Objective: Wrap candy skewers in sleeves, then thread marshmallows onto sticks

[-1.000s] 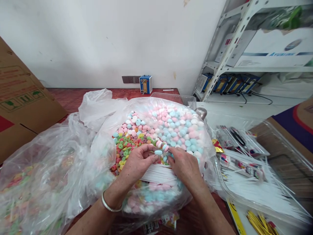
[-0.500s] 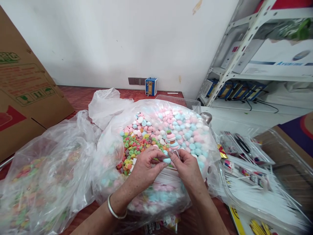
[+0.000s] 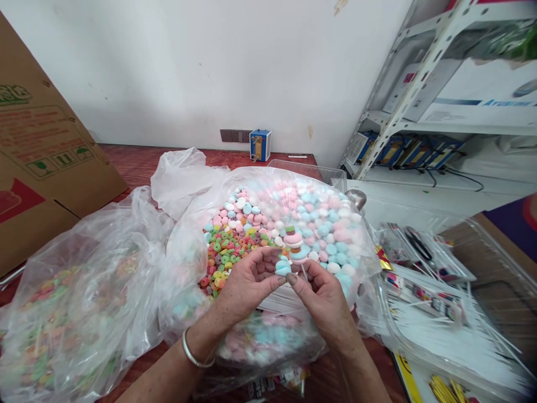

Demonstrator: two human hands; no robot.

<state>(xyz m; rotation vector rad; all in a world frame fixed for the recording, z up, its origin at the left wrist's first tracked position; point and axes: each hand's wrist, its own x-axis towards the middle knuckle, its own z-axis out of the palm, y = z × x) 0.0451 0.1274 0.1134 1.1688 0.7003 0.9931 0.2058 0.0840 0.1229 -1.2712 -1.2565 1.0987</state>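
My left hand [image 3: 254,275] pinches light-blue marshmallows [image 3: 282,267] between its thumb and fingers. In my right hand [image 3: 322,291] is a marshmallow skewer [image 3: 292,239], upright on a thin white stick. Green and orange rings and pink, white and blue marshmallows are stacked on it. The right thumb tip reaches to the blue marshmallows, close to the left thumb. Below and behind both hands, a big clear plastic bag [image 3: 191,224] lies open with loose marshmallows [image 3: 323,229] and coloured ring candies [image 3: 229,246]. White sticks [image 3: 277,302] lie under my hands.
At left, a second clear bag [image 3: 84,313] holds ring candies beside a tall cardboard box [image 3: 50,140]. To the right stands a clear bin [image 3: 388,319] with white sticks and packets. A metal scoop [image 3: 356,198], shelving [image 3: 403,101] and a small blue device [image 3: 260,145] are farther back.
The blue marshmallows have turned and risen slightly in my left fingers, showing more fully. My left fingers have shifted around them. The skewer stays in my right hand, almost in the same place.
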